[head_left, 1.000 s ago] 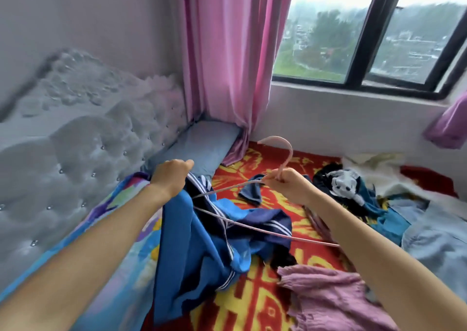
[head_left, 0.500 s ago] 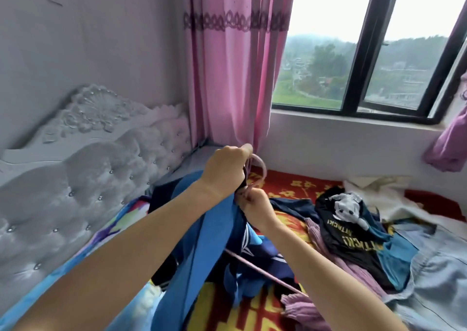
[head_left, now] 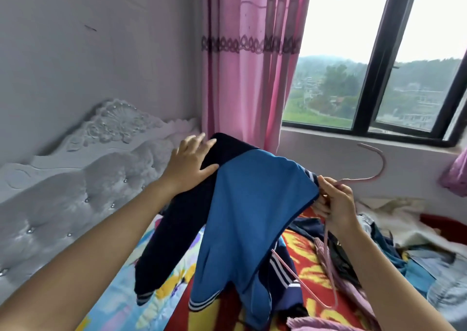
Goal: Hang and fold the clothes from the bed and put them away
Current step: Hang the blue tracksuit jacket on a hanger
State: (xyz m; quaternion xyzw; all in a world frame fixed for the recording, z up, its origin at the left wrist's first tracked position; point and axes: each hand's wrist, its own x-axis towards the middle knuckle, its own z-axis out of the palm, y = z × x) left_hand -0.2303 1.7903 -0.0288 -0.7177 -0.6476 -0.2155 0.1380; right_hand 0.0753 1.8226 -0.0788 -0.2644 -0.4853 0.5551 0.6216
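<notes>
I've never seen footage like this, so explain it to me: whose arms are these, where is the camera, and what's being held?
There is no machine here. These are a person's two bare arms, filmed by one camera worn on the head, looking forward and down. The right hand grips a thin pink hanger just below its hook, and a blue jacket hangs partly over it. The left hand lies flat on the jacket's dark shoulder. Underneath is a bed with a bright patterned cover, and more clothes are piled to the right.
</notes>
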